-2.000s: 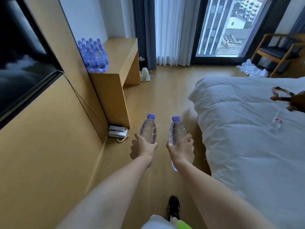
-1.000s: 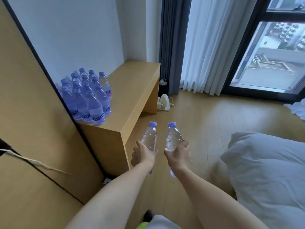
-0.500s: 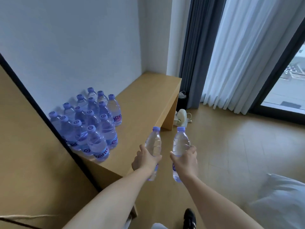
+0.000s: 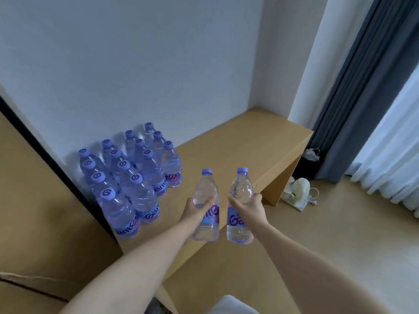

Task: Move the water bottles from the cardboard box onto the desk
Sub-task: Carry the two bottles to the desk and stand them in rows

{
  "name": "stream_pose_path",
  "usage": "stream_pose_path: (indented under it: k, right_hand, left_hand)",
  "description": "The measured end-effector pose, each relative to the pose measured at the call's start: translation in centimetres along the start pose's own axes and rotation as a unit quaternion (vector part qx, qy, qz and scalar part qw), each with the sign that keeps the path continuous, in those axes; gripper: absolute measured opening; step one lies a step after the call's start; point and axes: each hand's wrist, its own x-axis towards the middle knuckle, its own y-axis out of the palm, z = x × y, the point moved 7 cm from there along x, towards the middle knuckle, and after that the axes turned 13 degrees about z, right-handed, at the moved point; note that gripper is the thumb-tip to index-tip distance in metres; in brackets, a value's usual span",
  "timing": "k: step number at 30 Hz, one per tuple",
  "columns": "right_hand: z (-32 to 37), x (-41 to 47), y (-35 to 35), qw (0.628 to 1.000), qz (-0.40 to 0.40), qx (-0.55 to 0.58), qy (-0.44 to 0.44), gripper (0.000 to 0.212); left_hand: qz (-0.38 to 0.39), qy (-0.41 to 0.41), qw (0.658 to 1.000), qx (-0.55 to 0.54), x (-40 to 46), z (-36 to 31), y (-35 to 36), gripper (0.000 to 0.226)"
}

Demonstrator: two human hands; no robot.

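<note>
Two water bottles are held upright, side by side and slightly apart, above the near edge of the wooden desk (image 4: 240, 141). The left bottle (image 4: 205, 206) is gripped around its middle by the left hand (image 4: 195, 209), whose fingers are curled round the body just above the label. The right bottle (image 4: 240, 206) is gripped the same way by the right hand (image 4: 250, 208), with the thumb across the front and the fingers wrapped behind. Neither bottle is seen to touch the desk.

To the left, a cluster of standing bottles (image 4: 133, 177) with purple caps is packed tightly on the desk against the white wall (image 4: 136, 64). At the far right, dark and white curtains (image 4: 371, 109) are seen. A white object (image 4: 299, 191) with a cord lies on the floor beside the desk's far end.
</note>
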Motion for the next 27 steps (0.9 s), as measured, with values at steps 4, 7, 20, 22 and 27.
stream_pose_path:
  k: [4,7,20,22,27]
  right_hand:
    - [1.9,3.9,0.4,0.992,0.120,0.025,0.022,0.070]
    - [3.1,6.1,1.7,0.981,0.191,0.002,0.023,0.072]
    - [7.7,12.3,7.9,0.931,0.332,-0.153,-0.027,0.056]
    - [8.0,12.9,8.5,0.929,0.330,-0.167,-0.031,0.059]
    - [8.8,14.4,9.6,0.916,0.342,-0.200,-0.057,0.058]
  left_hand:
    - [-0.011,-0.009,0.997,-0.074,0.3,-0.6,-0.6,0.076]
    - [-0.017,-0.014,0.993,-0.119,1.0,-0.7,-2.0,0.069]
    - [-0.034,0.032,0.986,-0.162,4.3,0.0,-7.1,0.045]
    - [-0.034,0.050,0.984,-0.168,4.3,0.2,-7.1,0.047]
    - [-0.061,0.065,0.978,-0.191,4.3,0.9,-7.2,0.046]
